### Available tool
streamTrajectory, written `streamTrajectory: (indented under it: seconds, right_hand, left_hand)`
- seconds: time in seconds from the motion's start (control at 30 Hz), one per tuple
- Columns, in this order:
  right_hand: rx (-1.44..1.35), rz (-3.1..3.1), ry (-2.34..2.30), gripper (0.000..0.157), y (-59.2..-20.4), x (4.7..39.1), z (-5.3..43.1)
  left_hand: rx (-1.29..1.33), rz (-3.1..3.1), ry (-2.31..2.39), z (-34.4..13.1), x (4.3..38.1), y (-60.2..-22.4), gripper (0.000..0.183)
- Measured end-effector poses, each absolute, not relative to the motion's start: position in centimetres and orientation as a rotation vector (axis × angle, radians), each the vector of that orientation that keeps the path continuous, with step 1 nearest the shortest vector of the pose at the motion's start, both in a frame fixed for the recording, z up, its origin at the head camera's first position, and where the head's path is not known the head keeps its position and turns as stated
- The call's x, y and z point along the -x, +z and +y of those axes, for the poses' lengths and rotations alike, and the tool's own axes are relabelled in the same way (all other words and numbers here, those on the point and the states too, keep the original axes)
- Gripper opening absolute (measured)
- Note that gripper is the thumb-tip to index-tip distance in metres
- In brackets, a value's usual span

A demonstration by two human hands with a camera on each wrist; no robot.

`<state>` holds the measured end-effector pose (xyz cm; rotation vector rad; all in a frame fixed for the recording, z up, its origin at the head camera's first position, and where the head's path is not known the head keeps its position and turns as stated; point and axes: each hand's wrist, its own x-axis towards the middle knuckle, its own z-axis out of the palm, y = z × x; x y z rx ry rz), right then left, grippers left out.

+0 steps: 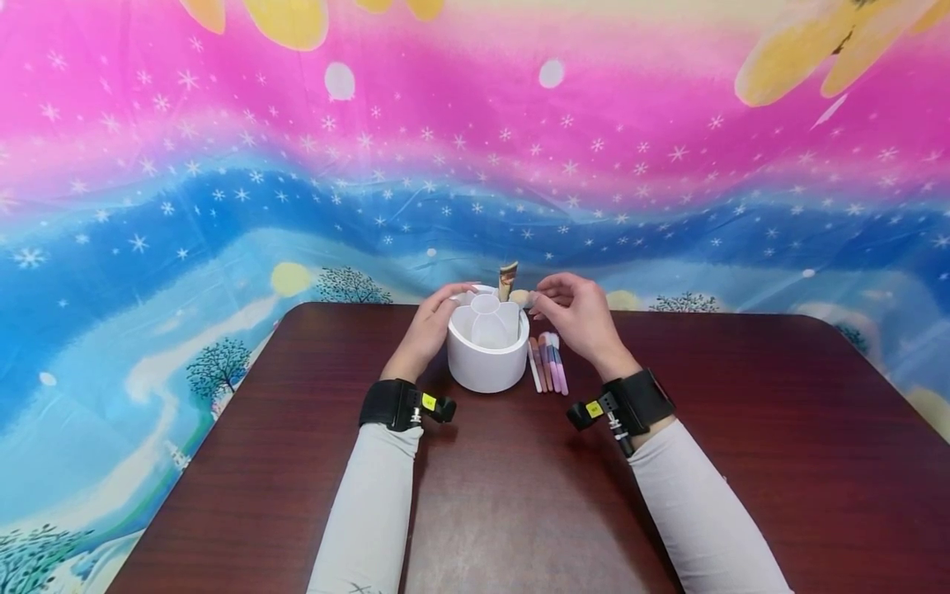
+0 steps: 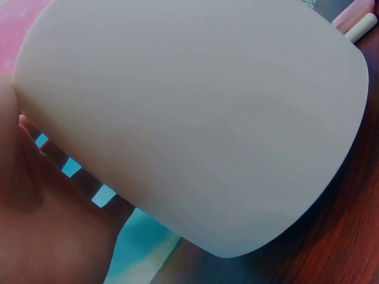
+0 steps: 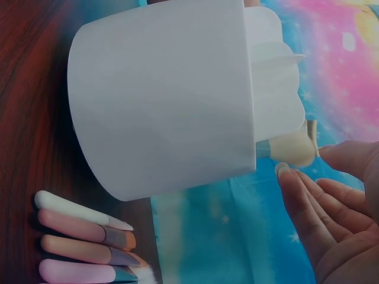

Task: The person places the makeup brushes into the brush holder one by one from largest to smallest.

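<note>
A white round makeup brush holder [image 1: 487, 363] with scalloped inner dividers stands on the table. My left hand [image 1: 429, 328] holds its left side, the fingers along the back rim and the thumb close to the near edge. A makeup brush with a cream head [image 3: 291, 149] stands in the right compartment, its lower part hidden by the wall. My right hand [image 1: 577, 313] is at that head, index fingertip under it and thumb at its tip, fingers mostly straight. A flat brown and gold item [image 1: 508, 280] sticks up behind the brush; its kind is unclear.
Several makeup brushes [image 1: 547, 363] with white, brown and pink handles lie side by side on the table, right of the holder. The dark wooden table [image 1: 490, 511] ends at its back edge against a colourful printed cloth [image 1: 475, 165].
</note>
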<state>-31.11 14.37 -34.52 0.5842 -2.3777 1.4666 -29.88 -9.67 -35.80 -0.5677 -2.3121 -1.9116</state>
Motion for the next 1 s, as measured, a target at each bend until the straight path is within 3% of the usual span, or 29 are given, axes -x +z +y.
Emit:
streamTrajectory:
  seconds: [1.0]
  right_hand:
    - [-0.361, -2.824, 0.861, 0.022, -34.2, 31.1, 16.7]
  left_hand:
    - [0.564, -2.311, -1.927, -9.7, 30.0, -35.9, 0.032]
